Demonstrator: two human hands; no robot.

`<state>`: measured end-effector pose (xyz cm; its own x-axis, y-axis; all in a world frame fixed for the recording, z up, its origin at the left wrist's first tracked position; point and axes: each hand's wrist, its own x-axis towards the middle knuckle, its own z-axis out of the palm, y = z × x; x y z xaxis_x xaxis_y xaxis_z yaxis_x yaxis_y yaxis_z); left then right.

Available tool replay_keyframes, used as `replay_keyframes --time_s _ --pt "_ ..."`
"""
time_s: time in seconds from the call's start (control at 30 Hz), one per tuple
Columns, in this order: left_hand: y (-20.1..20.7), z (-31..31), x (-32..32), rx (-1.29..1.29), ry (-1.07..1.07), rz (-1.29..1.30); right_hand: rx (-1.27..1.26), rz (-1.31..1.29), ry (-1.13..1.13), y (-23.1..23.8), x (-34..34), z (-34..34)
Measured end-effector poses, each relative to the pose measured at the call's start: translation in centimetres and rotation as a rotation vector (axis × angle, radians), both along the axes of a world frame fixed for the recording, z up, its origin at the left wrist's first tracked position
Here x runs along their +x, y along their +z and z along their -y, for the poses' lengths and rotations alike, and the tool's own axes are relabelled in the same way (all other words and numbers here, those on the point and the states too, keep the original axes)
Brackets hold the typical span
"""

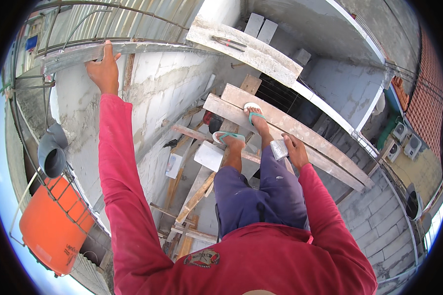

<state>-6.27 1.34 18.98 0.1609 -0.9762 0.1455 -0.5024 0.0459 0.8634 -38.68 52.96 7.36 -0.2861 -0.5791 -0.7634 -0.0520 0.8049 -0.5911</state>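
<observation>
My left hand (104, 71) reaches up to the long grey board (79, 55) along the wall top. Its index finger stretches across the board, with the thumb spread apart below. Above the board run steel reinforcing bars (147, 14). My right hand (296, 151), near my right knee, is closed around a small, squarish silver-grey object (279, 149); its exact kind does not show. Beneath my sandalled feet lie wooden planks (325, 147), one foot further forward than the other. Pincers (229, 43) with reddish handles rest on the pale ledge (275, 61) ahead.
Below the planks are timber props (194, 199) and a white block (209, 156). At left stand a block wall (157, 81), a grey pipe elbow (52, 153) and an orange tank (56, 226). A dark gap (280, 93) lies between planks and ledge.
</observation>
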Motion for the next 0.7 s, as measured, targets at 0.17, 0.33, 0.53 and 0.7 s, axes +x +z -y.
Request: replay_keyframes --time_s 0.17,0.33,0.53,0.7 --pt "0.3 0.4 1.5 -0.009 -0.005 -0.002 0.049 0.027 0.005 -0.2 0.0 -0.2" --pt "0.4 0.3 1.8 0.038 -0.060 -0.010 0.022 0.006 0.010 -0.2 0.0 -0.2" --pt "0.1 -0.2 0.8 0.072 -0.060 0.056 0.029 0.052 -0.035 0.2 0.2 0.2" --pt "-0.2 0.2 2.2 0.074 -0.062 0.054 0.010 0.017 0.016 -0.4 0.4 0.9"
